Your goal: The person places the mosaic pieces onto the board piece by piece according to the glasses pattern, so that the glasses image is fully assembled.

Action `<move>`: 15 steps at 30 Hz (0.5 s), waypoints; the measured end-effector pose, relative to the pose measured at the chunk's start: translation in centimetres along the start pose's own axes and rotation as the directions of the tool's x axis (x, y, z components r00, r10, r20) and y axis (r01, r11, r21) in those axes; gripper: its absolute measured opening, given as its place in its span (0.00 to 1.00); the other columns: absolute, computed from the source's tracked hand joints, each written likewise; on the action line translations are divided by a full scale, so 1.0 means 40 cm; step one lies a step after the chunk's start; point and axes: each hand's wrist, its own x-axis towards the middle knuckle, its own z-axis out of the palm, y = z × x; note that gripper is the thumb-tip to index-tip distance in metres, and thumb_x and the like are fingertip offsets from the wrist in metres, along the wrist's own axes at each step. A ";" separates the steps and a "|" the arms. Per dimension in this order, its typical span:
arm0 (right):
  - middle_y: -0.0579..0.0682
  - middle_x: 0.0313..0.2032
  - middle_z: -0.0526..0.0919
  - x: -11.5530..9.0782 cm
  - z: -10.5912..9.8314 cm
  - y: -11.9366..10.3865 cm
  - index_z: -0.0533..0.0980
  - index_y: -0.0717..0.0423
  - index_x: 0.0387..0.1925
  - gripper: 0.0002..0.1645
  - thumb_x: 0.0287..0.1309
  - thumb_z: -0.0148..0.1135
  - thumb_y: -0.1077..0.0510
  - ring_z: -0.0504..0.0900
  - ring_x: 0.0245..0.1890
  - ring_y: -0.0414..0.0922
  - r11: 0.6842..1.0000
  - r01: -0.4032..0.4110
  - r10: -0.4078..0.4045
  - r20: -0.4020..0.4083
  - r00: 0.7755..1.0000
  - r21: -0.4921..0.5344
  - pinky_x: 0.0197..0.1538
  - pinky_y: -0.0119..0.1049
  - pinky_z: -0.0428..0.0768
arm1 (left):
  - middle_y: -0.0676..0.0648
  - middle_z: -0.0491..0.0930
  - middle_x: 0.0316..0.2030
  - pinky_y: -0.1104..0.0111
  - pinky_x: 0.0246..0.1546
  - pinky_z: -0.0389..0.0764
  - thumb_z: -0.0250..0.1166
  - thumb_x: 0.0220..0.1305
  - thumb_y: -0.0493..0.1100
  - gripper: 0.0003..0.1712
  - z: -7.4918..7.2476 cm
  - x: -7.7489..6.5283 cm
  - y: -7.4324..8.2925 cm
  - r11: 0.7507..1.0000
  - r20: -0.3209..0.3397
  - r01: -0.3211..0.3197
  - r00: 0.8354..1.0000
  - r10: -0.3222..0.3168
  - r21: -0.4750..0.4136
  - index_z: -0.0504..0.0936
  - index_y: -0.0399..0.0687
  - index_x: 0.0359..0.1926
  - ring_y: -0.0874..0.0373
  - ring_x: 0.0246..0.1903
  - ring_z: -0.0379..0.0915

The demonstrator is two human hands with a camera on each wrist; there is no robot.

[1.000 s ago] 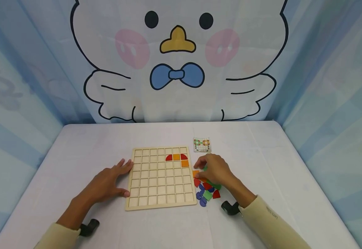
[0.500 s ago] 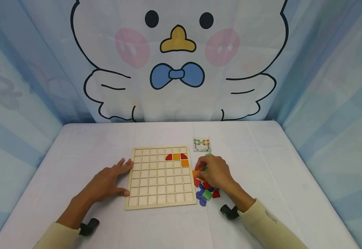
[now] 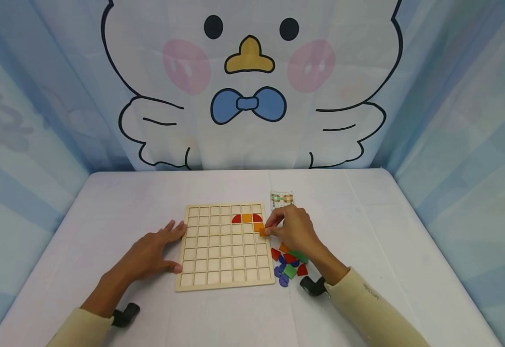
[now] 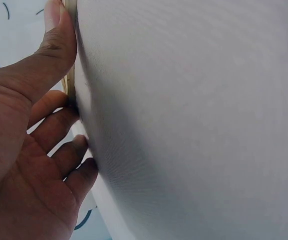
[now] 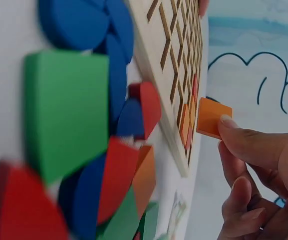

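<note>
A wooden grid board (image 3: 211, 265) lies on the table. In its upper right cells sit a red rounded piece (image 3: 237, 219), an orange square (image 3: 246, 218), another red rounded piece (image 3: 257, 218) and a second orange square (image 3: 258, 226) below that. My left hand (image 3: 150, 255) rests against the board's left edge, fingers spread, with thumb and fingertips touching it. Between thumb and forefinger my right hand (image 3: 295, 229) pinches an orange square tile (image 5: 211, 117), held just above the board's right edge near the second orange square.
Right of the board lies a loose pile with several blue pieces (image 3: 283, 280), a green tile (image 5: 69, 110), red pieces (image 3: 302, 270) and an orange one (image 3: 284, 247). A small pattern card (image 3: 281, 198) lies behind the right hand, partly covered by it.
My right hand has lifted the orange square tile from the pile and moved it up and left to the board's right edge. The left hand has stayed against the board.
</note>
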 end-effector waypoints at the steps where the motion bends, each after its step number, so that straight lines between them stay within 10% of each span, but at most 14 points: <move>1: 0.40 0.27 0.85 0.005 0.006 -0.006 0.86 0.42 0.25 0.10 0.56 0.82 0.56 0.77 0.31 0.44 1.000 0.011 -0.011 -0.003 1.000 0.008 0.35 0.36 0.75 | 0.33 0.58 0.81 0.29 0.70 0.66 0.84 0.46 0.57 0.65 0.001 0.000 0.000 1.000 -0.001 0.000 1.000 0.000 -0.001 0.63 0.47 0.82 0.25 0.76 0.59; 15: 0.40 0.24 0.84 0.075 0.090 -0.084 0.86 0.44 0.24 0.11 0.55 0.82 0.58 0.80 0.30 0.42 0.995 0.083 -0.085 0.018 0.996 0.058 0.35 0.37 0.75 | 0.32 0.58 0.80 0.29 0.69 0.67 0.85 0.45 0.57 0.65 0.004 -0.001 -0.004 1.000 -0.012 -0.010 1.000 0.010 0.002 0.63 0.47 0.82 0.24 0.75 0.61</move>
